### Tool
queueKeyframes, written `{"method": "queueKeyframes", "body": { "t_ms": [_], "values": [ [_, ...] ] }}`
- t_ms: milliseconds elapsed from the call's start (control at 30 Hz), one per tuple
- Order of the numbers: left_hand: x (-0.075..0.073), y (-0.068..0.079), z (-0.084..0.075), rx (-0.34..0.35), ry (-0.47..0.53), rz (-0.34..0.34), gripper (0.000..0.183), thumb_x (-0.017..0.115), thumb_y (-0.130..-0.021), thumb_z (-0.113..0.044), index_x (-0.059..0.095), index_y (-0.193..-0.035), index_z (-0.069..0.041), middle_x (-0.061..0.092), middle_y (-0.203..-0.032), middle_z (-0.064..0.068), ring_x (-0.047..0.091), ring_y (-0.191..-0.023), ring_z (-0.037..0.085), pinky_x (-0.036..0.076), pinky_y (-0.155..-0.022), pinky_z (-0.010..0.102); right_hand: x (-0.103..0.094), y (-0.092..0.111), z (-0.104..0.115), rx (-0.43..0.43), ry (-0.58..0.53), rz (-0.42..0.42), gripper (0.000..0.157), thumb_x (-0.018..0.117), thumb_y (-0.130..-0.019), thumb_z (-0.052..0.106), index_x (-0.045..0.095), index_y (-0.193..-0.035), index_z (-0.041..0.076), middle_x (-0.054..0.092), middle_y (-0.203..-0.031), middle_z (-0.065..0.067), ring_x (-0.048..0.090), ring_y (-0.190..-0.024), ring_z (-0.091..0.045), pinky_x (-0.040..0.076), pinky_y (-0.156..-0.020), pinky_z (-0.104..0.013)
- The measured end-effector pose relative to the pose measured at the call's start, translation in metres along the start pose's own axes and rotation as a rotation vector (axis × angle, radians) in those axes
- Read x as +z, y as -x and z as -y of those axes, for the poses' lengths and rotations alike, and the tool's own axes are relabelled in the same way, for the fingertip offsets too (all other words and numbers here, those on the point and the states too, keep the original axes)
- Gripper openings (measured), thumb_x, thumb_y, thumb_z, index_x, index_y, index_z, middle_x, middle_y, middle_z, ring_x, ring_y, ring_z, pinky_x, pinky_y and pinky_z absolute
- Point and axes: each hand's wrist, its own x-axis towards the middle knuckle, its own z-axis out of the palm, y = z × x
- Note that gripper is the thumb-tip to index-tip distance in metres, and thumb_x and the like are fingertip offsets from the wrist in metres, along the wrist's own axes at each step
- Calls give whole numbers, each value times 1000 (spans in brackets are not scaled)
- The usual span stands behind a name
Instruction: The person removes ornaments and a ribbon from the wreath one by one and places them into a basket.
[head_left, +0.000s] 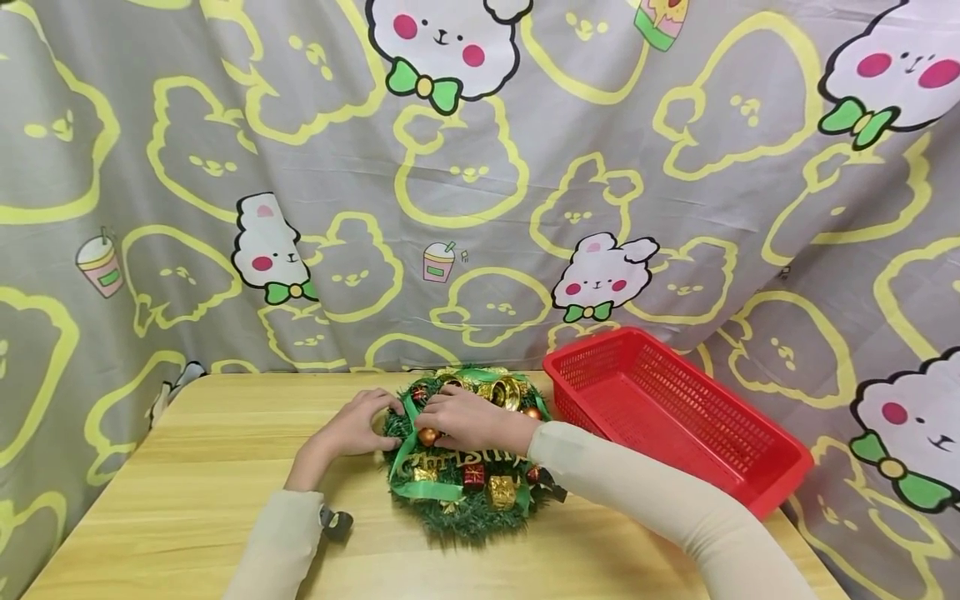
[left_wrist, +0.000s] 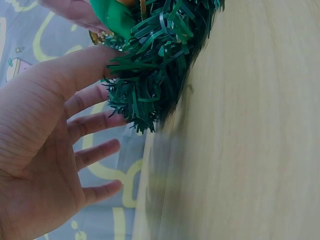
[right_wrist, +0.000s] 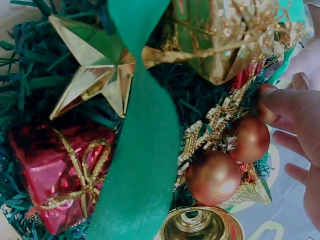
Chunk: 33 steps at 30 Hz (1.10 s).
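Note:
A green tinsel Christmas wreath (head_left: pixel 468 523) lies on the table, dressed with green ribbon (right_wrist: pixel 145 130), gold lettering, small wrapped gift boxes (right_wrist: pixel 65 175), a gold star (right_wrist: pixel 95 70) and gold bells (head_left: pixel 508 392). At its left edge is my left hand (head_left: pixel 358 423), fingers spread and fairly straight, fingertips right at the tinsel in the left wrist view. My right hand (head_left: pixel 472 419) reaches over the wreath from the right. Its thumb and a finger pinch an orange bauble (right_wrist: pixel 265 111), partly covered by the thumb. Two more orange baubles (right_wrist: pixel 213 177) sit beside it.
A red perforated plastic basket (head_left: pixel 697 400) stands to the right of the wreath, close to its edge. Behind the wooden table (head_left: pixel 187 467) hangs a grey curtain (head_left: pixel 480 300) with cartoon animals. A small black device (head_left: pixel 337 523) sits by the left wrist.

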Motion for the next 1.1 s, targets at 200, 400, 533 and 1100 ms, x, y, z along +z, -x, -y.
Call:
{"method": "queueKeyframes", "body": {
  "t_ms": [200,400,533,1100],
  "values": [
    [-1,0,0,1,2,2,39,85,-82,-26,65,-114,-16,61,-128,7,50,-124,38,42,-104,64,0,-1,-2,-4,9,-5,35,72,-96,35,66,-129,26,71,-123,10,62,-119,-11,47,-108,-37],
    [0,2,0,15,-13,14,35,82,-86,-24,64,-114,-14,57,-134,12,45,-131,44,36,-107,68,-4,1,-1,-20,-2,-31,33,71,-97,34,67,-128,24,71,-122,9,61,-119,-12,46,-108,-37],
    [0,3,0,37,-12,17,32,80,-87,-22,63,-113,-13,53,-138,16,40,-133,48,33,-108,70,-8,5,-1,-18,-13,-67,33,72,-96,34,67,-126,24,71,-122,8,62,-119,-12,46,-108,-38],
    [0,1,0,40,1,17,31,82,-86,-22,63,-110,-14,53,-138,16,39,-133,47,34,-108,69,-32,26,-16,-7,-8,-255,28,79,-91,27,70,-117,21,73,-113,6,64,-114,-15,47,-107,-39]
  ]
}}
